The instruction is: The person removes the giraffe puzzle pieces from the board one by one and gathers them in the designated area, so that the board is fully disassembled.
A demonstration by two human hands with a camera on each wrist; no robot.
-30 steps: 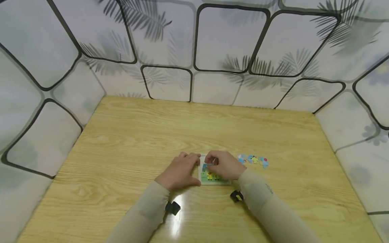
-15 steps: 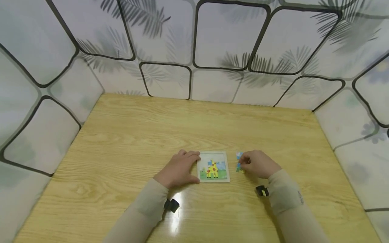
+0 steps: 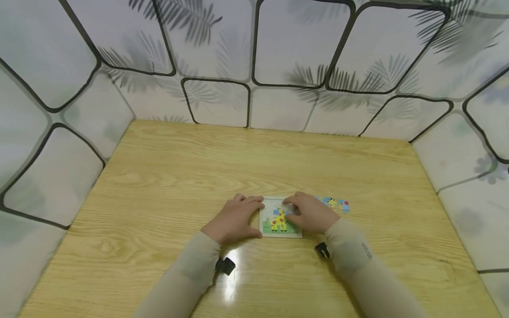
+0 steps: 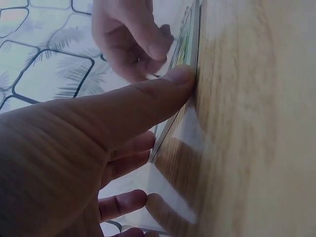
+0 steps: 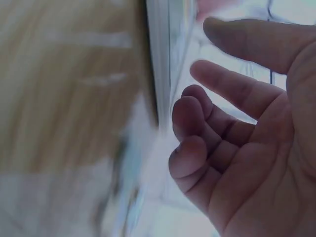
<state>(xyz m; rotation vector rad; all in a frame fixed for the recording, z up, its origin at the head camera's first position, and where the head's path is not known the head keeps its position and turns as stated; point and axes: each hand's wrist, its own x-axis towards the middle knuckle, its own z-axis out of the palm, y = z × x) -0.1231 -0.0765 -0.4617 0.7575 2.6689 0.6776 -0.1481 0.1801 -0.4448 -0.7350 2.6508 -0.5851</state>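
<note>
Puzzle board (image 3: 280, 235) is lying between the hands; left hand (image 3: 233, 220), spread wide, is touching its left edge; right hand (image 3: 315, 213), thumb and forefinger apart, seemingly empty, is hovering over its right side.

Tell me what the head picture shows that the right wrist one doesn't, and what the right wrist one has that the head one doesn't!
Only the head view: the giraffe and both sleeves.
Only the right wrist view: the right palm.
Both: the right hand, the table and the board, just its edge in the wrist view.
</note>
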